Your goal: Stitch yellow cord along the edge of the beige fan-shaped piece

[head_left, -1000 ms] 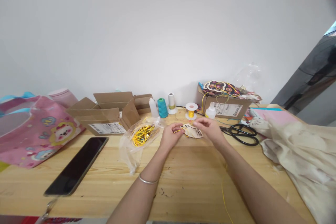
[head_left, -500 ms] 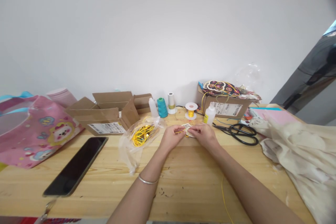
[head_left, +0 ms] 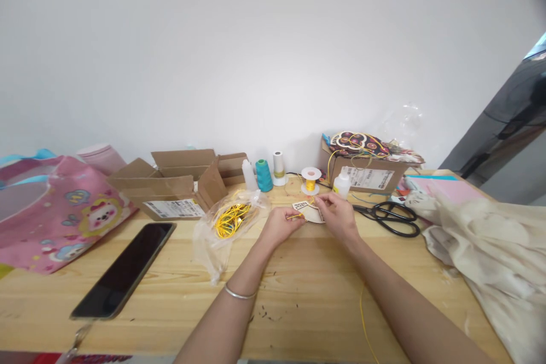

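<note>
Left hand (head_left: 279, 226): pinching cord (head_left: 294, 216)
Right hand (head_left: 338, 216): at card (head_left: 313, 215), grip unclear, half-blocking bottle (head_left: 342, 182)
Scissors (head_left: 373, 212): toward desk's (head_left: 307, 296) right edge

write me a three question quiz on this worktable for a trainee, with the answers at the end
1. True or false: the teal thread cone stands upright.

2. Which of these lies to the right of the right hand?
A. the phone
B. the black-handled scissors
C. the pink bag

3. Fill the gap: beside the pale panel with cut-outs, the left hand pinches a ____ cord.

Key: 1. True. 2. B. 3. Yellow.
</note>
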{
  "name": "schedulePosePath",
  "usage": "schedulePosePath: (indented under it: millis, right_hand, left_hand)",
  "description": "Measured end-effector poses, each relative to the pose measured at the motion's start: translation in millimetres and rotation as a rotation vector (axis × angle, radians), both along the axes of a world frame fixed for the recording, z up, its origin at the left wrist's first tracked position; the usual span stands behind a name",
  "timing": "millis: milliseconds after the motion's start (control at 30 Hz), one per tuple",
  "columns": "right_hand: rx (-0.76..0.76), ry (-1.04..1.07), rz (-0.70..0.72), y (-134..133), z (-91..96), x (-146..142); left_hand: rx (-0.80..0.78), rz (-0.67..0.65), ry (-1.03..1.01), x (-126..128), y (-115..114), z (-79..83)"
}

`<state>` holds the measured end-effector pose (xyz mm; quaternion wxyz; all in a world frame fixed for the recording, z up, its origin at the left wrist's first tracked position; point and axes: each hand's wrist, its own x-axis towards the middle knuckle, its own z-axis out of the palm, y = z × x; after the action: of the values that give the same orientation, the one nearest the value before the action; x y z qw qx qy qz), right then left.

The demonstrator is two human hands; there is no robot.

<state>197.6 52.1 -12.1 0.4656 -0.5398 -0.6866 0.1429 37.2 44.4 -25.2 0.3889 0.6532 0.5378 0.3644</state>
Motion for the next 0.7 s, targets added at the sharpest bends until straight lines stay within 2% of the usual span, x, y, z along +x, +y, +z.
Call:
schedulePosePath:
  millis: [133, 367, 567, 700]
  right_hand:
    - [0.001, -0.002, -0.025, 1, 0.2, 1]
    - [-0.011, -0.011, -0.077, 5, -4.0, 4]
    - [0.146, -0.181, 0.171, -4, 1.0, -9]
    - [0.144, -0.288, 0.203, -6, -3.9, -12]
  left_hand:
    - [0.024, 0.023, -0.003, -1, 1, -0.2]
    - [-0.011, 0.151, -0.089, -1, 2, 2.8]
    - [0.003, 0.128, -0.161, -1, 1, 8.1]
    - [-0.005, 0.106, -0.168, 0, 0, 10.7]
